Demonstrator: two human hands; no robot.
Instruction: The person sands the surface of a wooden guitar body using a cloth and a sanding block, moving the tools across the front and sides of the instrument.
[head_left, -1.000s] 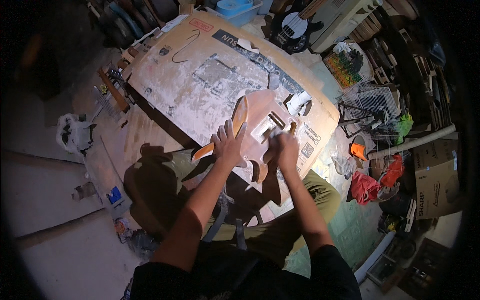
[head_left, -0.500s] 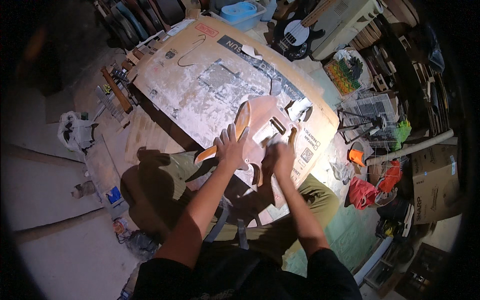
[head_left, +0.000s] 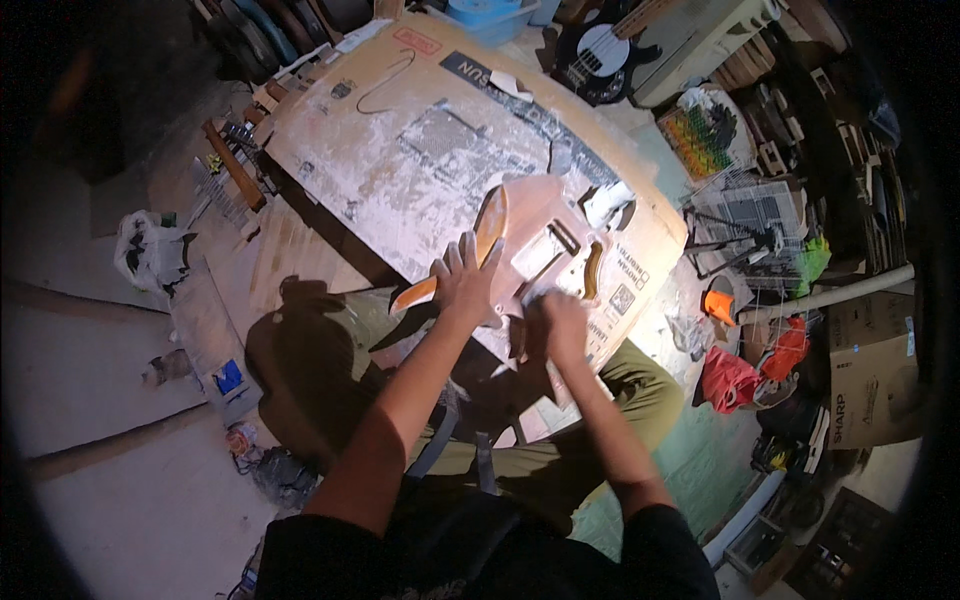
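Left hand (head_left: 466, 285), right hand (head_left: 557, 325) — at guitar body (head_left: 525, 225)

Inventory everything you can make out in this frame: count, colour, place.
Flat, dusty cardboard sheet: 1, brown, centre
Contoured wooden guitar body: 1, reddish-brown, on the sheet
Stringed bass guitar: 1, black and white, top
Rectangular cardboard box: 1, brown, far right
Crumpled plastic bag: 1, white, left
Crumpled bundles: 2, red, right
Stacked wooden pieces: too many to count, brown, upper right
Sleeves: 2, black, lower edge
Left hand: 1, fingers spread, on the guitar body
Right hand: 1, blurred, at its near edge, grip unclear
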